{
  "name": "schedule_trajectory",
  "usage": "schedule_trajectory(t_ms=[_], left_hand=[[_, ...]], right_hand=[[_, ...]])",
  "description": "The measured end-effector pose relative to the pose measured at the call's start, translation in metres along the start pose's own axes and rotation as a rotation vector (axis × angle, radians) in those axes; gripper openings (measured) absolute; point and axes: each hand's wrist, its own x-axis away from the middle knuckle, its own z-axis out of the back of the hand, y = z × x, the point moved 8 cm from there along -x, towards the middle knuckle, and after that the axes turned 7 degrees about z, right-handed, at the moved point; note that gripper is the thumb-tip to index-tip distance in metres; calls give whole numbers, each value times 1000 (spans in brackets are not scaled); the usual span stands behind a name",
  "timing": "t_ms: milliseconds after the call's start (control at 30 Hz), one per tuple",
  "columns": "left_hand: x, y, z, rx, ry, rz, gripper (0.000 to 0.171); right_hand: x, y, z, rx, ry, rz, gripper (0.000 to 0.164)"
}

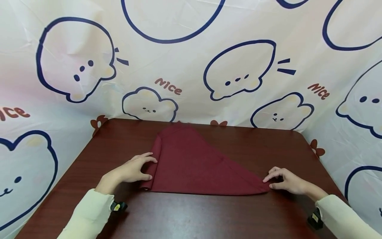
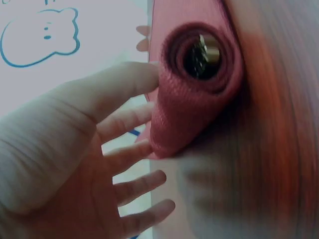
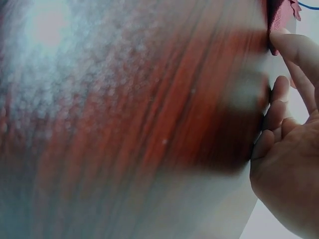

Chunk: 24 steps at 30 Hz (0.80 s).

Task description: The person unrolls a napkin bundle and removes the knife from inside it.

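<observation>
A dark red cloth (image 1: 191,159) lies on the table, its left side wound into a roll (image 1: 155,159) and its right side tapering to a point. Inside the roll's near end, the left wrist view shows a shiny gold and black object (image 2: 209,54). My left hand (image 1: 132,169) rests against the roll with thumb and fingers spread along it; the lower fingers (image 2: 142,185) are extended. At the right, my right hand (image 1: 287,181) pinches the cloth's pointed corner between thumb and forefinger. A bit of that corner (image 3: 281,17) shows at the right wrist view's upper edge.
The brown wooden table (image 1: 194,215) has a glossy top. Behind it and at both sides hangs a pale sheet (image 1: 191,66) with blue cartoon outlines. Each wrist wears a small black device, such as the left camera (image 1: 118,206).
</observation>
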Motion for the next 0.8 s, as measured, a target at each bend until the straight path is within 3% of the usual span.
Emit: schedule_trajectory(t_ms=[367,800], left_hand=[[0,-11,3,77,-13,-96,53],[-2,-9,9,57,2,-81,55]], right_hand=[[3,1,-2,-12,-5,13,19],[2,4,-1,-6,-5,8,19]])
